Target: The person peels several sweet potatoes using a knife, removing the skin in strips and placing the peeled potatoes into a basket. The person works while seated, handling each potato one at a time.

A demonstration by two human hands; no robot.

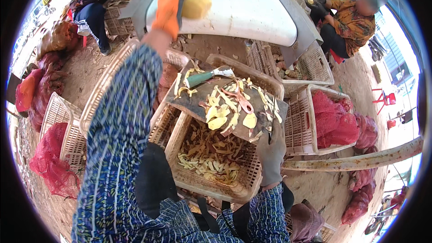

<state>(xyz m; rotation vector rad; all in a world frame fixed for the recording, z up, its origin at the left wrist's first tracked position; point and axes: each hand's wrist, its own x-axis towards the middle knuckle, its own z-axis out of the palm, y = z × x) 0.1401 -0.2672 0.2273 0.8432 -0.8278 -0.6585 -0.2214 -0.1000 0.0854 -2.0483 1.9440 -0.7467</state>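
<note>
My left hand [171, 11], in an orange glove, reaches far forward over a pale conveyor belt [236, 10]. Its fingers are on a large, peeled yellow tuber [195, 0], somewhat blurred. My right hand [271, 152], in a grey glove, holds a knife [273, 114] upright at the near right edge of a dark board [195, 99]. On the board lie a pink-handled peeler [241, 99], a green-handled tool [199, 79] with a metal end, and yellow peel pieces [217, 122]. Below the board, a plastic crate [229, 194] holds many peelings [216, 165].
Crates with red mesh sacks stand at the right [314, 121] and left [72, 135]. A rusty metal pipe [354, 162] runs in from the right. One person [351, 27] sits at the upper right, another [91, 10] at the upper left. Another crate [317, 77] holds tubers.
</note>
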